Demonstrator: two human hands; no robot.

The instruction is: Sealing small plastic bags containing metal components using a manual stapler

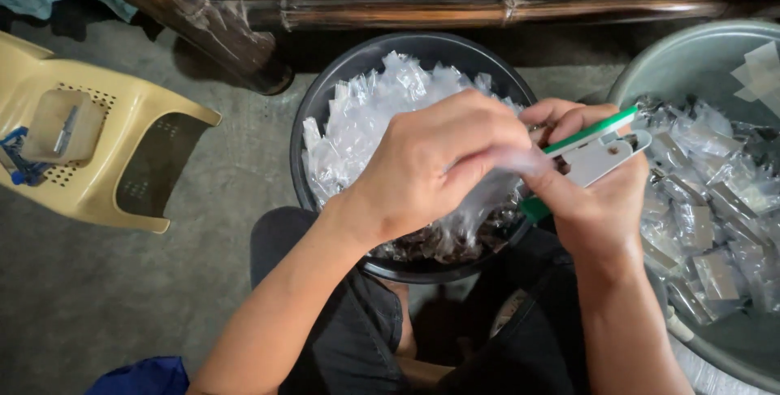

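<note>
Fingers of the left hand (431,163) were found pinched together on the top of a small clear plastic bag (487,200), which was held above the black basin (325,94) of empty clear bags, between the two hands. Fingers of the right hand (597,196) were curled tightly around a green-and-white stapler (597,147), its nose set against the bag's pinched top. Filled, sealed packets (707,216) were noted in the grey basin (691,62) just to the right, and a yellow plastic stool (122,159) well apart on the left.
</note>
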